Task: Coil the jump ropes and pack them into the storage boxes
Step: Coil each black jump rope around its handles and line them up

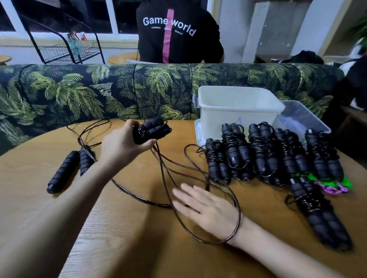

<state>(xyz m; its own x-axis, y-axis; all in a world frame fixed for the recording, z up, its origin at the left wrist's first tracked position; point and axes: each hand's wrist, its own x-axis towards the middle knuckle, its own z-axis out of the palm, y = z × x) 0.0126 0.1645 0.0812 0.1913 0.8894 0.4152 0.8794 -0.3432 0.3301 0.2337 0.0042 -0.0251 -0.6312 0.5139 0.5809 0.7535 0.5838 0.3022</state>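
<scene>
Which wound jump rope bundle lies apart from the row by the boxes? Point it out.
The slanted bundle at the right, alone in the foreground; the other five lie side by side before the white box.

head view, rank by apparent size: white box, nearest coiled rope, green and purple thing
1. white box
2. nearest coiled rope, though closeness to the camera inflates it
3. green and purple thing, partly hidden

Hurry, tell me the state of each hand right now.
Left hand: closed, gripping a pair of black jump rope handles.
Right hand: open, fingers straight, holding nothing; the cord loops round its wrist.
</scene>
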